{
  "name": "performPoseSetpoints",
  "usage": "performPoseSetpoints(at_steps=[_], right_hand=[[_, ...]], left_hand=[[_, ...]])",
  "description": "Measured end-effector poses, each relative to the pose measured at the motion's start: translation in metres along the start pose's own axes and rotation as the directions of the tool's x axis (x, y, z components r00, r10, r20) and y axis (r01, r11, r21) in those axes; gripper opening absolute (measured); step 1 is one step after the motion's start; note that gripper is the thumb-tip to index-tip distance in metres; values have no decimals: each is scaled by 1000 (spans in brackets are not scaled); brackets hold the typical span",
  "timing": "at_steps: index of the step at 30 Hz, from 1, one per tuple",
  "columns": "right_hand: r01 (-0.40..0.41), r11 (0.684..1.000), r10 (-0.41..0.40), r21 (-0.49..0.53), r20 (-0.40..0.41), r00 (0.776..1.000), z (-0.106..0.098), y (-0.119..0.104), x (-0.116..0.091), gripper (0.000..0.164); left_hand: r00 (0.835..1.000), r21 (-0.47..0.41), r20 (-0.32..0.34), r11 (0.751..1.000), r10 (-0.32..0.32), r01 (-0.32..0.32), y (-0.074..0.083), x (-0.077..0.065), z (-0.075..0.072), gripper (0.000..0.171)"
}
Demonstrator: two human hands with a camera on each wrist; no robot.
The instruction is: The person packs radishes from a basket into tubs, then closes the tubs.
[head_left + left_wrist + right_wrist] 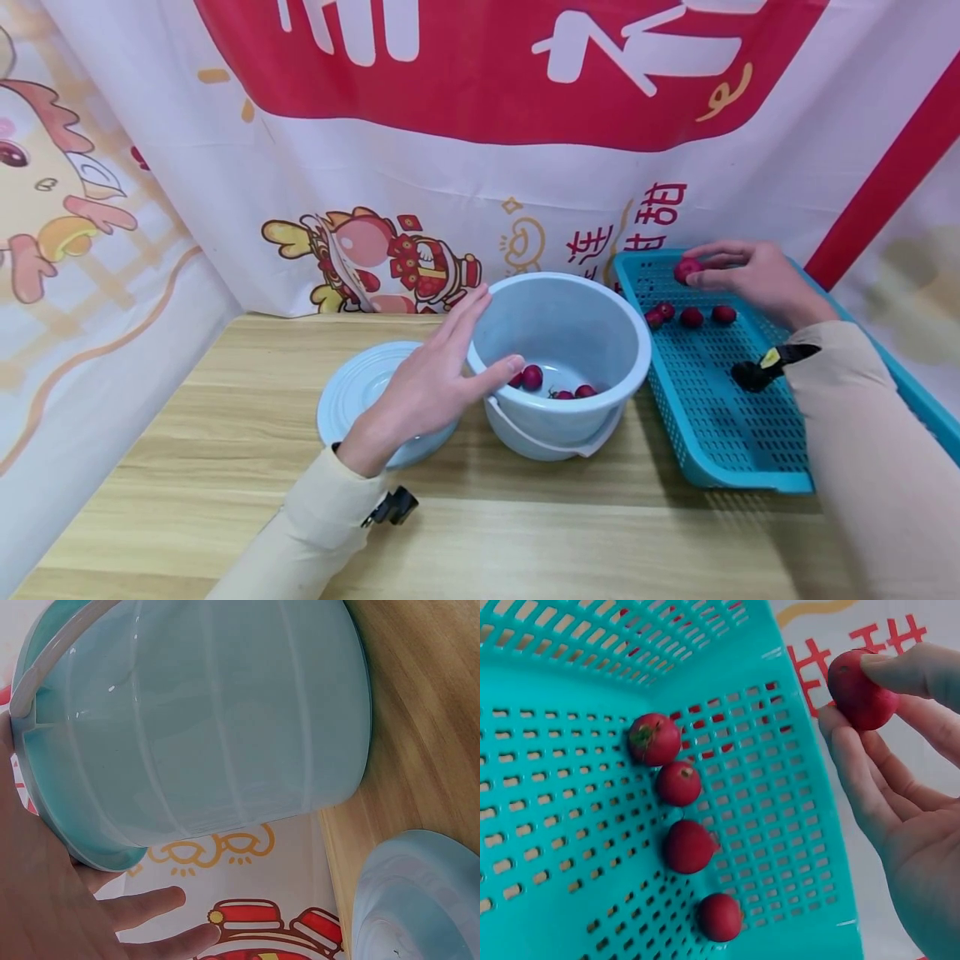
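My right hand [765, 281] pinches a red radish [857, 691] between thumb and fingers, above the far end of a teal perforated basket [720, 481]. Several more radishes [688, 846] lie in that basket, lined up near one wall. A light blue bucket [543, 430] stands left of the basket, its handle hanging at the front. Inside it are several radishes [532, 377], partly hidden by the near rim. At the bucket's left rim is my left hand [427, 382], fingers extended along the outside and thumb reaching over the rim.
A round light blue lid [341, 400] lies on the wooden table [195, 467] left of the bucket, partly behind my left forearm. A printed cloth [450, 183] hangs close behind the bucket and basket.
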State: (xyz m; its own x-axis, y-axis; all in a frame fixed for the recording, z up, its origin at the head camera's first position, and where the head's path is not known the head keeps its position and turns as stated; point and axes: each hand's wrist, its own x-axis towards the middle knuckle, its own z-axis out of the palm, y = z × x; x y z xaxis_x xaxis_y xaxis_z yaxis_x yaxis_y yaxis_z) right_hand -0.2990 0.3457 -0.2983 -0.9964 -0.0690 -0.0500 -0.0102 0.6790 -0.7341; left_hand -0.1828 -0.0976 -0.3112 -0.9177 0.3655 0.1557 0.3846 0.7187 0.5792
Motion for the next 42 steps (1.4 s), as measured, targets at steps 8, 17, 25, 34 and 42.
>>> performPoseSetpoints(at_steps=[8,17,25,34,42], right_hand=[[56,997,-52,44,-84,995,6,-10,-5,73],[106,992,-96,72,-127,987,15,-24,-10,70],[157,986,-148,53,-144,978,23,-37,-18,69],[259,962,-246,83,-143,959,35,-57,-28,58],[380,919,-364,108,-138,921,51,-74,-35,52]], left_hand=[[1000,-4,3,1000,3,-3,-2,1,2,94],[1000,-5,7,1000,2,-2,-2,1,3,95],[1000,-2,6,1000,3,-3,-1,1,2,95],[1000,-2,5,1000,2,-2,-2,1,1,95],[1000,0,4,1000,-2,2,-1,0,0,95]])
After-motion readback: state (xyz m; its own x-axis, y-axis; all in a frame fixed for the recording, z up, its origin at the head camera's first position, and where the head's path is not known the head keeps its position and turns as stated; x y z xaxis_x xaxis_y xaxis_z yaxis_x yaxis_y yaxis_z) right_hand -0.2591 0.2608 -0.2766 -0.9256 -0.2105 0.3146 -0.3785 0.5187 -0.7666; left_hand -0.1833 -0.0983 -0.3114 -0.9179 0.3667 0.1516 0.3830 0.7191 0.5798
